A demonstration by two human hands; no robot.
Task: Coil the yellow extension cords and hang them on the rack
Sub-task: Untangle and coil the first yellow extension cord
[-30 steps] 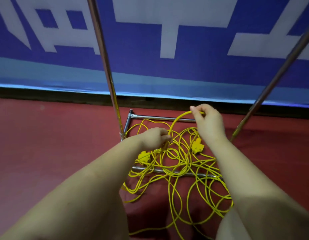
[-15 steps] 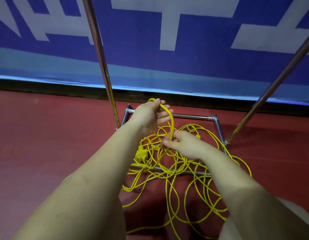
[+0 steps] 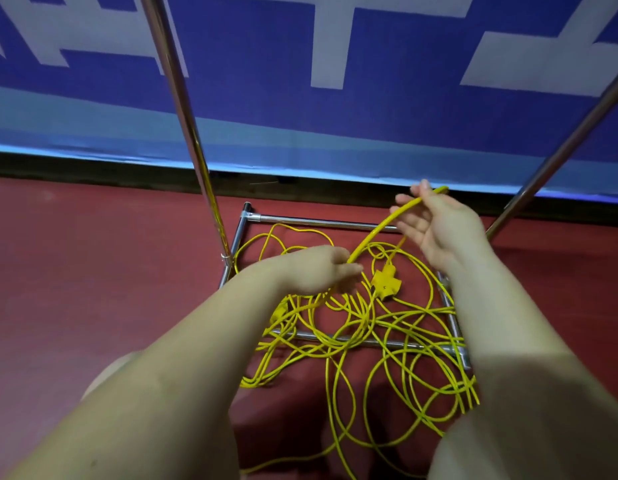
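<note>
Down on the floor: a big messy pile of yellow cord (image 3: 366, 327) sprawls over the red carpet (image 3: 93, 271), draped across the chrome base of the rack (image 3: 321, 221), spilling toward my knees.
Left hand: my left hand (image 3: 314, 271) sits low over the tangle, fingers curled round one strand right where it climbs out of the pile.
Right hand: my right hand (image 3: 435, 226) is up higher and further back, thumb and fingertips pinching that same strand, other fingers loosely spread.
Strand between hands: it arcs from the left hand up to the right in a smooth curve, and a short bit pokes out past my right fingers.
Socket block: a chunky yellow socket block (image 3: 386, 282) lies in the middle of the mess, just right of my left hand, below the raised strand.
Second plug: another yellow lump (image 3: 279, 311) peeks out under my left wrist, mostly hidden, can't tell which end it is.
Rack: two shiny poles, the left pole (image 3: 186, 133) and the right pole (image 3: 557, 161), lean up out of frame from the base.
Backdrop: a blue banner (image 3: 387, 112) with big white shapes runs along the wall behind.
Cord status: all of it on the floor or in my hands, none on the rack's poles.
</note>
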